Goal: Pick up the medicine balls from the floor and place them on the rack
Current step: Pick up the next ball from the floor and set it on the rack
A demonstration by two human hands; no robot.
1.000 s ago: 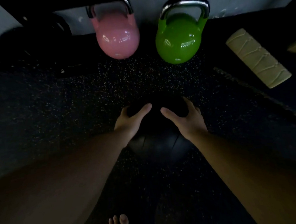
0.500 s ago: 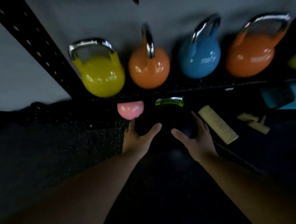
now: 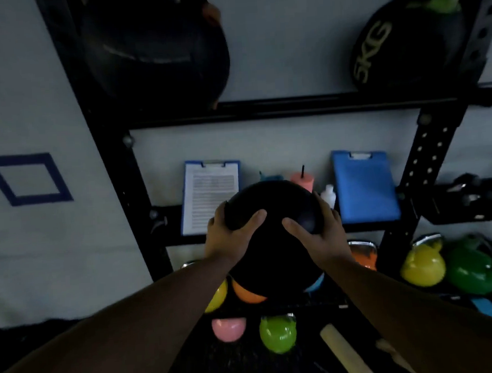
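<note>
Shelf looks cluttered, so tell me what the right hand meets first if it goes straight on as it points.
Probably the small white bottle, just ahead of the right hand gripping the medicine ball; depth is unclear.

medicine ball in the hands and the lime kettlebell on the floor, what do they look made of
Medicine ball: matte black, probably rubber or vinyl; it shows only a dull, soft sheen. Lime kettlebell: likely metal with glossy paint; sharp bright highlights sit on its body.

Black medicine ball (image 3: 273,251); blue clipboard (image 3: 364,187) at two o'clock; yellow kettlebell (image 3: 422,267) at four; pink kettlebell (image 3: 229,328) at seven.
</note>
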